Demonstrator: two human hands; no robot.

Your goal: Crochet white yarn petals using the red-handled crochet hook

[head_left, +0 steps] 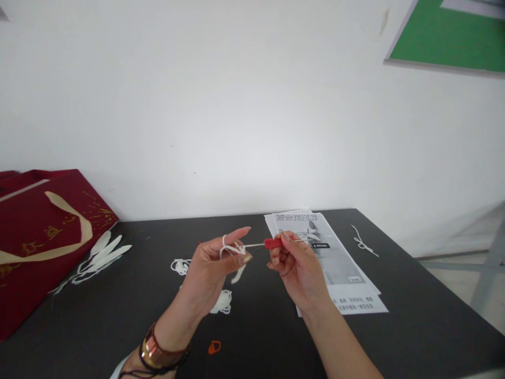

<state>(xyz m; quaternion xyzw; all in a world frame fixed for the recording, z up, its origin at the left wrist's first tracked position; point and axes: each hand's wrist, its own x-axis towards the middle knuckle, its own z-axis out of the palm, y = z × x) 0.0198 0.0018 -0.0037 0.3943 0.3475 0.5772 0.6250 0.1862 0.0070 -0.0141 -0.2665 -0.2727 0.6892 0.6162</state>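
Observation:
My right hand (294, 263) is closed round the red grip of a crochet hook (272, 243), whose thin metal shaft points left. The tip of the hook meets white yarn (239, 249) at the fingertips of my left hand (219, 263). That hand pinches the yarn between thumb and fingers, with a strand looped round the index finger. A short white piece dangles below the thumb. Behind the left hand, loose coils of white yarn (223, 302) lie on the black table, partly covered by the hand and wrist.
Printed sheets (343, 263) lie under and beyond my right hand. An orange stitch marker (214, 347) is near the front. At left, white crocheted petals (104, 252) rest beside a dark red gift bag (43, 226). A short knotted yarn piece (363, 243) lies at right. A white wall stands behind.

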